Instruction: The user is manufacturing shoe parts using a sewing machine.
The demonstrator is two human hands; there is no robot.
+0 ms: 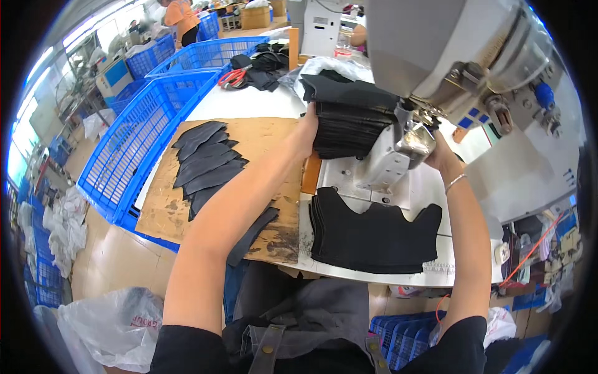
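My left hand (308, 129) reaches to the left side of a thick pile of black fabric pieces (352, 121) beside the sewing machine (398, 153). The pile hides its fingers, so its grip does not show. Behind the machine's metal head, my right hand (441, 153) is partly covered, and its fingers are hidden too. A bracelet circles that wrist. Nearer to me, a neat stack of curved black cut pieces (374, 234) lies on the white table (305, 215). Dark grey leaf-shaped pieces (208, 159) overlap on a worn brown board (274, 146) to the left.
Blue plastic crates (134, 149) stand left of the board. Red-handled scissors (233, 78) lie near black scraps (265, 70) at the back. The machine's large grey housing (430, 43) overhangs the upper right. Another person (180, 22) in orange stands far off.
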